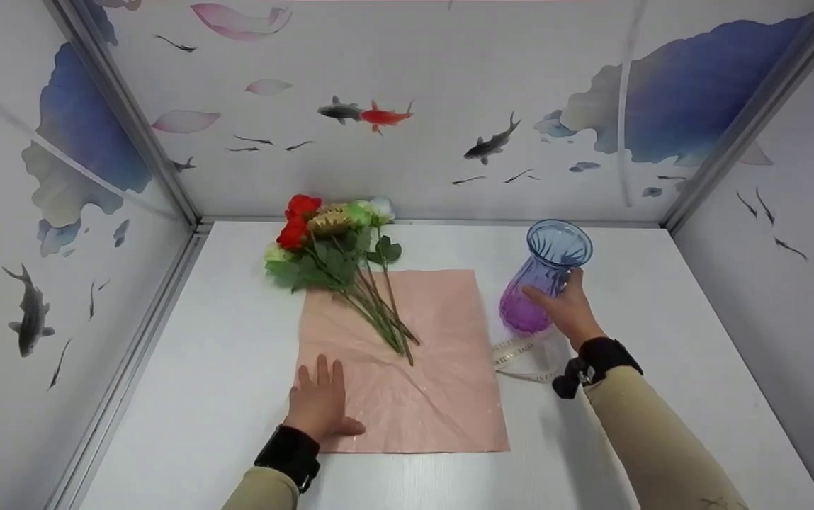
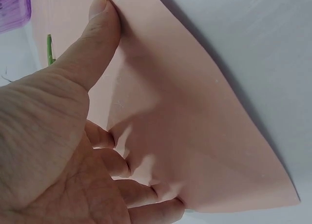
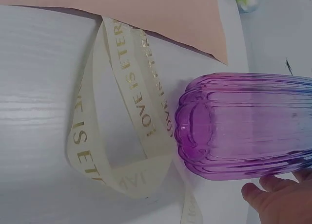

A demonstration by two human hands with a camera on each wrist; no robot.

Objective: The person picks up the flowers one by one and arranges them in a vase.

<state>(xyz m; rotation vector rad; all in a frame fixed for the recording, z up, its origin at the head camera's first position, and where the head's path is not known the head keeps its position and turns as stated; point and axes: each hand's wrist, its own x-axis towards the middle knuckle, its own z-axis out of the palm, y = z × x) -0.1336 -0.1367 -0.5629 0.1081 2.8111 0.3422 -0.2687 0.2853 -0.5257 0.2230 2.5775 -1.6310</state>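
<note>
A glass vase (image 1: 520, 304), blue at the flared rim and purple at the base, is on the right. My right hand (image 1: 564, 304) holds its side, thumb across the front; in the right wrist view only some fingertips (image 3: 265, 192) show against the glass (image 3: 243, 126). My left hand (image 1: 318, 405) rests with fingers spread on the lower left of a pink wrapping sheet (image 1: 442, 397). The sheet (image 2: 170, 136) wrinkles at those fingertips in the left wrist view. A bunch of flowers (image 1: 329, 234), with red, yellow and pale green heads, lies with its stems across the sheet.
A cream ribbon (image 1: 516, 352) with gold lettering lies looped between the sheet and the vase, its loop (image 3: 87, 151) large in the right wrist view. White panels with painted fish (image 1: 385, 117) enclose the white table (image 1: 662, 319) at the back and sides.
</note>
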